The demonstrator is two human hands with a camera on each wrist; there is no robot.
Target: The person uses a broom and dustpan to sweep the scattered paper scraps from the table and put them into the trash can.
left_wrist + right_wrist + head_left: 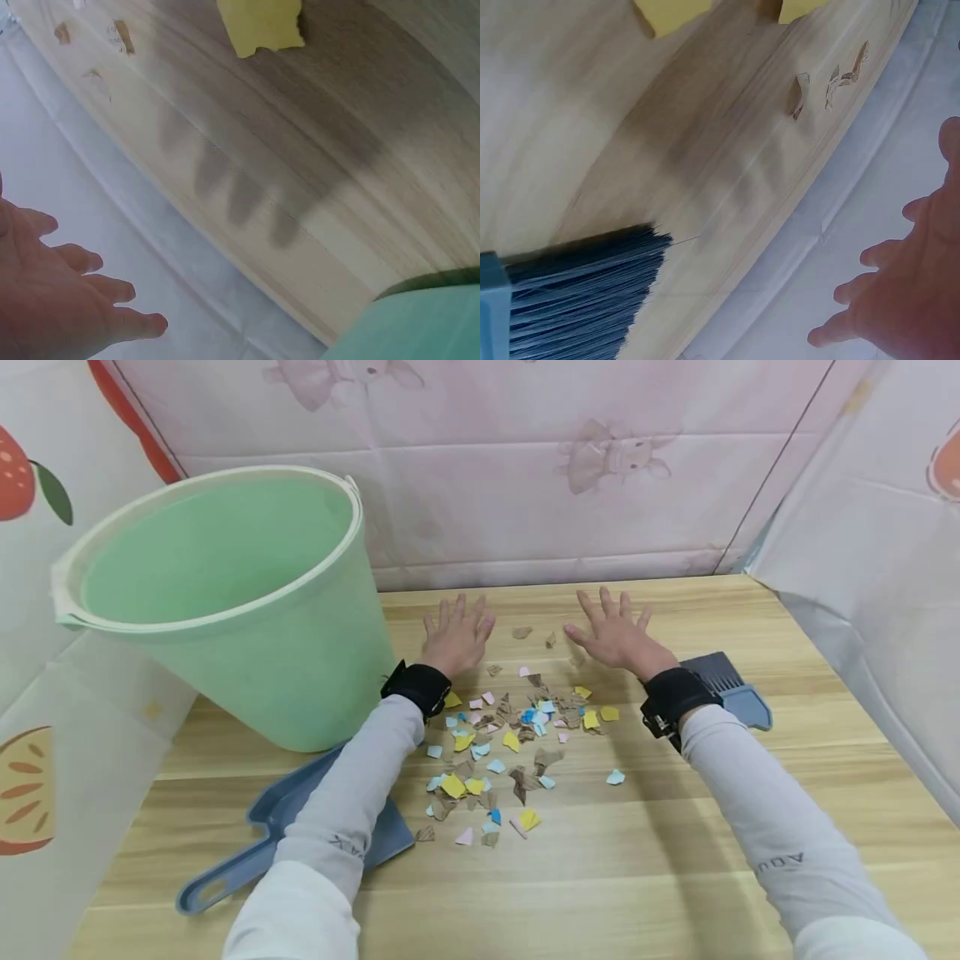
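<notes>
Both hands hover palm down over the far part of a wooden table point(675, 860), fingers spread and straight, holding nothing. My left hand point(455, 637) is beside a large green bucket point(225, 610); in the left wrist view my left hand point(67, 300) casts finger shadows on the wood. My right hand point(615, 635) is just left of a blue brush point(723, 685), whose bristles point(585, 300) show in the right wrist view below my right hand point(900, 292). Several coloured and brown paper scraps point(510, 743) lie scattered between my forearms. A blue dustpan point(285, 835) lies under my left forearm.
Cloth walls with printed animals and fruit close in the table at the back point(525, 485), left and right. A yellow scrap point(262, 26) lies near my left wrist. A few brown scraps point(832, 82) sit near the table's far edge.
</notes>
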